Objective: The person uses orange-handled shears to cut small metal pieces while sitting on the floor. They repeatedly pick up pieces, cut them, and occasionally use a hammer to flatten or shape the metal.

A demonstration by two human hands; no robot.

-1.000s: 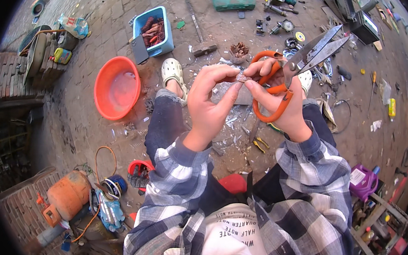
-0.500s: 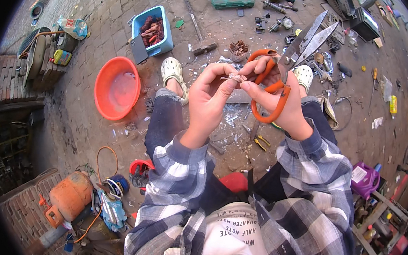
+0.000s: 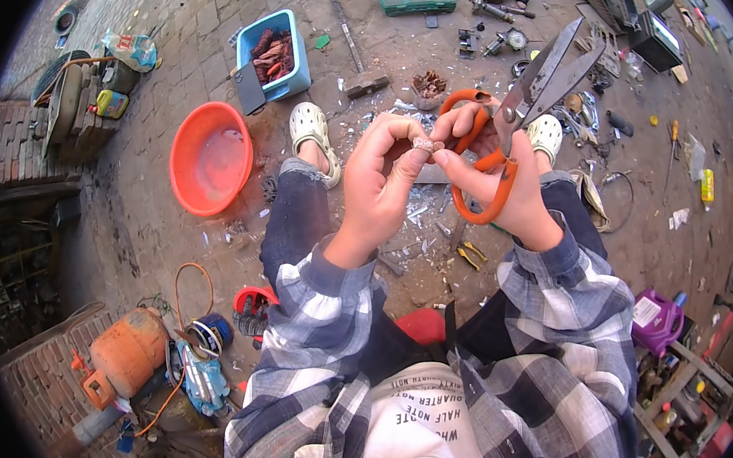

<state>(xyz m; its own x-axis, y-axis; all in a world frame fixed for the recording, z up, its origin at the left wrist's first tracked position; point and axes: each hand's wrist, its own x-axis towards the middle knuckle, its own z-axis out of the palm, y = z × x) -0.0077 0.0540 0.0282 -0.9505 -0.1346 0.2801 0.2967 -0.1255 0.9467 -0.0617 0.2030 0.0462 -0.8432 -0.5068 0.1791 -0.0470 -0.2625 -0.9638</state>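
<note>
My left hand (image 3: 377,182) is closed, thumb against fingers, on a small pinkish-brown lump (image 3: 424,144) whose kind I cannot make out. Close by on the right, my right hand (image 3: 522,199) has its thumb and fingertips at the same lump. Large scissors (image 3: 510,118) with orange-coated handles are hooked in that right hand. Their blades stand apart and point up and away to the right. Below the hands, metal scraps and small shreds litter the paving, and yellow-handled pliers (image 3: 471,254) lie there.
An orange-red basin (image 3: 178,156) stands left, near a light-blue bin (image 3: 302,75) with reddish-brown pieces. A hammer (image 3: 367,87) and a small bowl (image 3: 427,104) of brownish bits lie ahead. Tools and metal parts are strewn right, with a purple jug (image 3: 657,322). An orange gas cylinder (image 3: 128,341) sits lower left.
The lump has turned between my fingertips and shows a more compact, rounded side. My left hand has shifted slightly right, and the scissors have tilted a little.
</note>
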